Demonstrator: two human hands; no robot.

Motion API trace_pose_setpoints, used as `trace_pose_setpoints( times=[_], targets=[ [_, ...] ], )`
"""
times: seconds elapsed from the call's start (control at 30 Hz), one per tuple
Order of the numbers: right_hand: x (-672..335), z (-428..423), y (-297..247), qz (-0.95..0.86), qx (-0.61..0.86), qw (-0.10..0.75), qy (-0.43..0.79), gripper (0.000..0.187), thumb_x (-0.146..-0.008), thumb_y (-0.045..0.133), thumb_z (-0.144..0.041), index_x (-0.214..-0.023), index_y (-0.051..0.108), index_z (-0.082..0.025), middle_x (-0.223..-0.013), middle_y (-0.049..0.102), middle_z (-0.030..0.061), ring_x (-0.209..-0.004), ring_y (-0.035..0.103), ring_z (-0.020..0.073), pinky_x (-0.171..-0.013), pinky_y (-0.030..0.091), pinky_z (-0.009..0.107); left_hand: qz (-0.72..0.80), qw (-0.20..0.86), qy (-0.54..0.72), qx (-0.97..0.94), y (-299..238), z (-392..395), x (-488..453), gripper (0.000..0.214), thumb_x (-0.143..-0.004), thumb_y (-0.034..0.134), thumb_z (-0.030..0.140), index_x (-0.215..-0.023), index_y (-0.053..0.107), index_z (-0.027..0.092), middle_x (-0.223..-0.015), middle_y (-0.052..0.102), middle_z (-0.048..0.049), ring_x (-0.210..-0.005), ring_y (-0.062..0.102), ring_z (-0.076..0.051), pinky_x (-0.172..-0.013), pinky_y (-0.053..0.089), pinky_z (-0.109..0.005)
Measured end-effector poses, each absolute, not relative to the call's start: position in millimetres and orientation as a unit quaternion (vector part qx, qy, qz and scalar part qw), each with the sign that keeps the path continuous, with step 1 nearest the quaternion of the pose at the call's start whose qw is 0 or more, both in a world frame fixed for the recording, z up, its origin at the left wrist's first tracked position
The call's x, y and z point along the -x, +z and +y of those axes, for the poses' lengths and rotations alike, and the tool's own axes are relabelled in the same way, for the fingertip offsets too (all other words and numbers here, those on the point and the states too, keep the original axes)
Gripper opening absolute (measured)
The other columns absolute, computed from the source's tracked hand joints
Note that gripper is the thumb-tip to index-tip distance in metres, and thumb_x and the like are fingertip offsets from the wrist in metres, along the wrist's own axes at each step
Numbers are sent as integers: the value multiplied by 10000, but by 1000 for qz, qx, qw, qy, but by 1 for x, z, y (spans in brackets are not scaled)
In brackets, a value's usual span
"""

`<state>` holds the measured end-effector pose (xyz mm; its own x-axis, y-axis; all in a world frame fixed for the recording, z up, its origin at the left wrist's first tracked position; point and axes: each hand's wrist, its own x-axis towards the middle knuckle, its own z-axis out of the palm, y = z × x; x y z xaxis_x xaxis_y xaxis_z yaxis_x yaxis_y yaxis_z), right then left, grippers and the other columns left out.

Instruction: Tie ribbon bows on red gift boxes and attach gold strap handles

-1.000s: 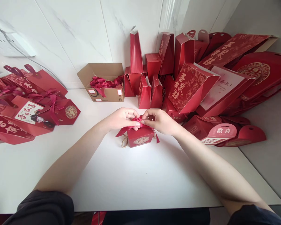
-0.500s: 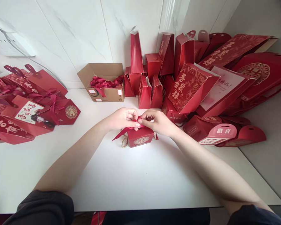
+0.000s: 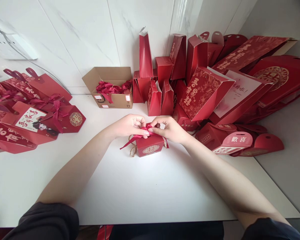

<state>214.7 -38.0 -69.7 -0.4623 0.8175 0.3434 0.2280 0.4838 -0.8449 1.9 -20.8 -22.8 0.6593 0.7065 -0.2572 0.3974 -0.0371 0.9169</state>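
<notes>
A small red gift box (image 3: 150, 146) with a gold round emblem on its front stands in the middle of the white table. On its top, a red ribbon (image 3: 148, 127) is gathered into loops, with one tail hanging out to the left. My left hand (image 3: 133, 126) pinches the ribbon from the left side. From the right, my right hand (image 3: 166, 128) pinches it too, thumb and fingertips close to the left thumb. A twisted gold cord (image 3: 133, 150) hangs at the box's left side, and a bit of cord shows at its right. My fingers partly hide the ribbon's knot.
Behind stands an open cardboard box (image 3: 116, 102) holding red ribbons. Tall red boxes (image 3: 145, 55) and many other red packages (image 3: 205, 95) crowd the back and right. Ribboned red boxes (image 3: 73, 120) are grouped at the left. A tiled wall (image 3: 80, 33) closes off the back.
Both hands stay on the ribbon with only slight finger movement. The left ribbon tail looks narrower, and a little more of the ribbon loops shows between the fingers.
</notes>
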Motion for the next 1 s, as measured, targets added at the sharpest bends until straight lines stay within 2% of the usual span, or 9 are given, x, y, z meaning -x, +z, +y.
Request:
trace_pose_setpoints(
  times=[0.2, 0.3, 0.53, 0.8, 1.0],
  targets=[
    [-214, -39, -69, -787, 320, 389, 356, 135, -863, 644, -308, -859, 682, -178, -810, 665, 14, -701, 539, 129, -702, 441, 276, 378, 578, 122, -713, -18, -20, 0, 224, -840, 668, 337, -821, 548, 148, -838, 737, -70, -773, 684, -162, -636, 458, -255],
    [-211, -41, -72, -769, 324, 418, 358, 154, -836, 682, -328, -853, 669, -175, -804, 668, 14, -693, 546, 131, -698, 448, 279, 370, 590, 121, -707, -17, -19, 1, 231, -846, 656, 350, -817, 542, 151, -848, 733, -65, -789, 687, -170, -641, 463, -257],
    [-209, -42, -79, -776, 294, 449, 331, 88, -886, 624, -268, -860, 642, -187, -820, 669, 23, -715, 586, 144, -704, 472, 293, 377, 603, 113, -694, -16, -16, 3, 257, -854, 635, 394, -817, 555, 152, -916, 743, -92, -827, 696, -187, -647, 472, -262],
    [-219, -38, -70, -884, 203, 389, 163, 79, -922, 580, -193, -883, 648, -203, -846, 707, 21, -802, 628, 158, -885, 438, 364, 395, 593, 117, -691, -21, -16, 0, 220, -875, 603, 352, -798, 537, 157, -836, 741, -75, -778, 689, -168, -614, 448, -242],
    [-217, -43, -64, -870, 223, 395, 191, 83, -924, 546, -194, -923, 628, -208, -894, 710, 36, -784, 627, 167, -836, 473, 355, 405, 585, 127, -691, -18, -21, -3, 177, -854, 609, 315, -802, 552, 156, -780, 706, -47, -810, 698, -185, -602, 453, -241]
  ],
)
